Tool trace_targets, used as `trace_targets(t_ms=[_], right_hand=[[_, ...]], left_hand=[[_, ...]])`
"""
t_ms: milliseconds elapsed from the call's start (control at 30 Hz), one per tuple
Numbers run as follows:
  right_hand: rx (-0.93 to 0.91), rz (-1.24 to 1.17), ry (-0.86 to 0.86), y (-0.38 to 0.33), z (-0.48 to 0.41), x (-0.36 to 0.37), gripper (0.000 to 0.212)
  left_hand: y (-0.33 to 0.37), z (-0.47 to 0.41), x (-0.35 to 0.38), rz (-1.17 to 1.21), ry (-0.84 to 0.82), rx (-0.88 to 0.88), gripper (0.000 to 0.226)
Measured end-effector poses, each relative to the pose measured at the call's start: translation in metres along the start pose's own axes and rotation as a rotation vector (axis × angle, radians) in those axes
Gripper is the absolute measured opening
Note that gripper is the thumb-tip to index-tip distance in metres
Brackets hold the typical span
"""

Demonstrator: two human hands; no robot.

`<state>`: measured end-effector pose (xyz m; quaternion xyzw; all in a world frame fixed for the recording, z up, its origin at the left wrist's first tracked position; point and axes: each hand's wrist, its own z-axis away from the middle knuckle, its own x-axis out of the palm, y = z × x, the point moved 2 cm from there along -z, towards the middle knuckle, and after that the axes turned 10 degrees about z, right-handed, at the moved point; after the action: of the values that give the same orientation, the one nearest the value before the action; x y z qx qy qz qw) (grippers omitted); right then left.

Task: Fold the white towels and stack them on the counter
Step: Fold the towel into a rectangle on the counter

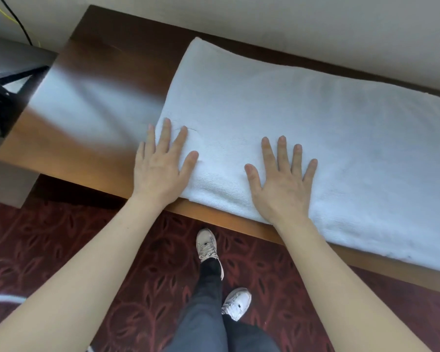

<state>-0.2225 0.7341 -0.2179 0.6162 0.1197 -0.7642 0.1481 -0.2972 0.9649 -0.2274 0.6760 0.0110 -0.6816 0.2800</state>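
Note:
A white towel point(302, 128) lies folded into a long thick rectangle on the brown wooden counter point(92, 138), running from the middle to the right edge of the view. My left hand point(160, 166) lies flat with straight, spread fingers on the towel's near left corner, its outer fingers over the left edge. My right hand point(282, 179) presses flat on the towel's near edge, fingers spread and straight. Neither hand holds anything.
A pale wall point(290, 26) runs right behind the counter. The glossy counter top left of the towel is bare wood. A dark frame point(0, 97) and cables stand at the far left. Below the counter edge are my legs and white shoes on red patterned carpet point(61, 245).

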Motion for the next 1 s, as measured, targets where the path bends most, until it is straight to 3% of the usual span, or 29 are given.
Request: trace_targets(t_ms=[100, 200, 300, 433, 567, 733, 800, 900, 1000], right_hand=[[-0.108, -0.001, -0.006, -0.014, 0.015, 0.001, 0.069], [-0.126, 0.059, -0.022, -0.015, 0.018, 0.006, 0.069], [-0.087, 0.035, -0.053, -0.021, 0.013, 0.004, 0.069], [-0.133, 0.046, -0.027, -0.044, 0.005, 0.000, 0.069], [-0.184, 0.063, -0.012, -0.053, -0.004, 0.003, 0.071], [-0.179, 0.061, -0.039, -0.054, -0.003, -0.002, 0.073], [-0.142, 0.026, -0.059, -0.056, -0.006, -0.008, 0.072], [-0.109, 0.016, -0.035, -0.060, -0.029, -0.014, 0.069], [-0.053, 0.028, -0.018, -0.054, -0.062, -0.016, 0.067]], left_hand=[[0.012, 0.010, -0.005, 0.180, 0.189, -0.035, 0.052], [-0.010, 0.021, -0.017, 0.588, 0.392, -0.290, 0.046], [-0.017, 0.027, -0.021, 0.746, 0.392, -0.436, 0.036], [-0.015, 0.015, -0.026, 0.722, 0.315, -0.311, 0.033], [-0.035, 0.001, -0.033, 0.485, 0.207, -0.200, 0.040], [-0.040, 0.003, -0.036, 0.224, 0.135, -0.294, 0.044], [-0.042, 0.002, -0.042, 0.171, 0.204, -0.344, 0.049], [-0.016, -0.022, -0.038, 0.217, 0.341, -0.081, 0.050], [0.021, -0.065, -0.015, 0.218, 0.180, 0.254, 0.044]])
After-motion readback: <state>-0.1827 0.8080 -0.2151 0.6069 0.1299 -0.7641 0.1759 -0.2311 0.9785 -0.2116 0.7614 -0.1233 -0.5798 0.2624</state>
